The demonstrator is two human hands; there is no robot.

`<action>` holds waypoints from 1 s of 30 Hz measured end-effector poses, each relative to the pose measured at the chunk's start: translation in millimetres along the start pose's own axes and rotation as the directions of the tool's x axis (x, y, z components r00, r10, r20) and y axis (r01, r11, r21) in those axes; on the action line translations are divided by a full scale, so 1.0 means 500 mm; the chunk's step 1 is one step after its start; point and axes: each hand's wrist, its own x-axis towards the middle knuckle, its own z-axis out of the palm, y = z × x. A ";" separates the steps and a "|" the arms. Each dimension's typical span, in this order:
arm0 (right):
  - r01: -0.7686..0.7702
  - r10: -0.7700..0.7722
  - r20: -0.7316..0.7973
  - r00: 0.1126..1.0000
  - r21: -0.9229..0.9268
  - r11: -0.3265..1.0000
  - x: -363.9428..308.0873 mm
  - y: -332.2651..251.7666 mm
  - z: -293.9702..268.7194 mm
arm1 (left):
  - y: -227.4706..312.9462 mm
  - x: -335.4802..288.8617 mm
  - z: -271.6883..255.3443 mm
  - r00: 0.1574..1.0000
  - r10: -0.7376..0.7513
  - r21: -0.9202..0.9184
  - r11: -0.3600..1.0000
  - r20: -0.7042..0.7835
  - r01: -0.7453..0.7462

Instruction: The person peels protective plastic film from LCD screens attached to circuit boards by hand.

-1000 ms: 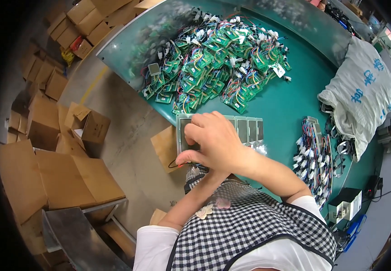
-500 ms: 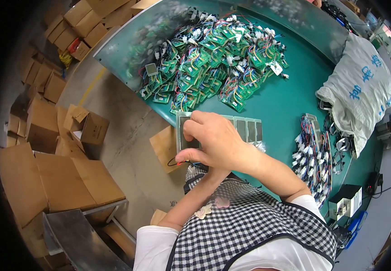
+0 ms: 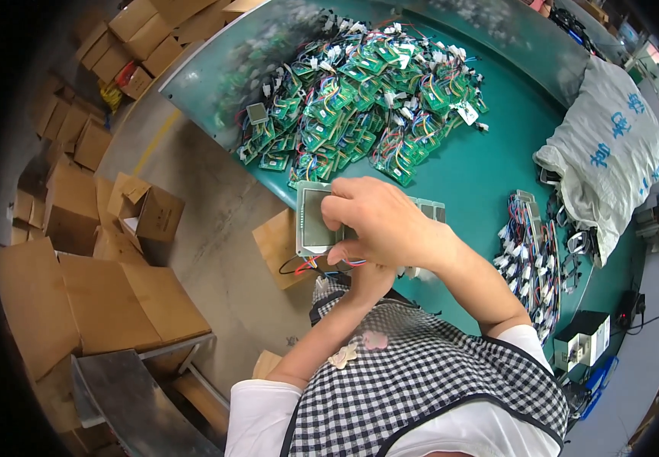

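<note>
My right hand (image 3: 390,225) is closed, thumb and fingers at the right edge of a small circuit board with a grey LCD screen (image 3: 316,219). Red, blue and black wires (image 3: 310,264) hang from the lower edge of this board. More LCD boards (image 3: 432,210) in a row show past the back of my right hand, which covers the middle of the row. My left hand (image 3: 373,283) lies beneath, crossed by my right wrist; its fingers are hidden. Both hands are close to my checked apron, at the near edge of the green table (image 3: 470,179).
A big heap of wired green circuit boards (image 3: 345,114) covers the far part of the table. To the right lie a bundle of wired boards (image 3: 531,251), a white sack (image 3: 607,148) and a black-and-white box (image 3: 582,340). Cardboard boxes (image 3: 108,305) stand on the floor at left.
My right hand has shifted slightly right, and its fingers have drawn back across the leftmost board. More of that screen and the coloured wires below it now show.
</note>
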 end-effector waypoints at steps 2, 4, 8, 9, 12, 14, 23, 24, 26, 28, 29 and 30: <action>-0.050 0.046 0.077 0.996 0.057 0.997 0.008 0.000 -0.009 | -0.004 0.000 0.001 1.000 0.001 0.029 1.000 0.023 -0.001; -0.066 0.058 0.082 0.995 0.094 0.993 0.011 0.003 -0.010 | -0.006 0.002 0.003 1.000 -0.017 -0.020 1.000 0.000 0.017; -0.081 0.070 0.064 0.996 0.194 0.978 0.009 0.010 -0.002 | -0.013 0.001 0.008 0.999 0.013 -0.057 0.998 -0.053 -0.016; -0.082 0.071 0.063 0.995 0.194 0.978 0.008 0.013 0.000 | -0.008 0.001 0.005 0.999 -0.006 -0.052 0.999 -0.033 0.005; -0.055 0.054 0.005 0.999 0.190 0.980 0.008 0.016 0.003 | -0.003 -0.002 0.006 0.997 -0.075 -0.072 0.995 -0.034 0.072; -0.053 0.109 -0.181 0.977 0.288 0.956 0.006 0.028 -0.006 | 0.002 0.001 0.004 0.991 -0.121 -0.099 0.988 -0.052 0.115; -0.204 0.226 0.036 0.973 0.589 0.782 0.005 0.082 -0.036 | 0.046 -0.001 -0.007 0.995 -0.095 -0.303 0.948 0.032 0.100; -0.225 0.236 0.063 0.970 0.615 0.756 0.005 0.084 -0.036 | 0.045 -0.003 -0.008 0.996 -0.083 -0.315 0.945 0.033 0.089; -0.255 0.257 0.096 0.962 0.659 0.707 0.006 0.086 -0.038 | 0.042 -0.006 -0.013 0.991 -0.117 -0.292 0.947 0.069 0.132; -0.285 0.274 0.132 0.953 0.700 0.655 0.007 0.087 -0.041 | 0.049 -0.003 -0.019 0.977 -0.166 -0.309 0.930 0.136 0.201; -0.307 0.280 0.162 0.946 0.726 0.615 0.007 0.087 -0.044 | 0.050 -0.001 -0.022 0.977 -0.166 -0.309 0.930 0.135 0.201; -0.328 0.285 0.193 0.939 0.750 0.574 0.007 0.087 -0.046 | 0.052 0.000 -0.024 0.979 -0.145 -0.302 0.935 0.146 0.183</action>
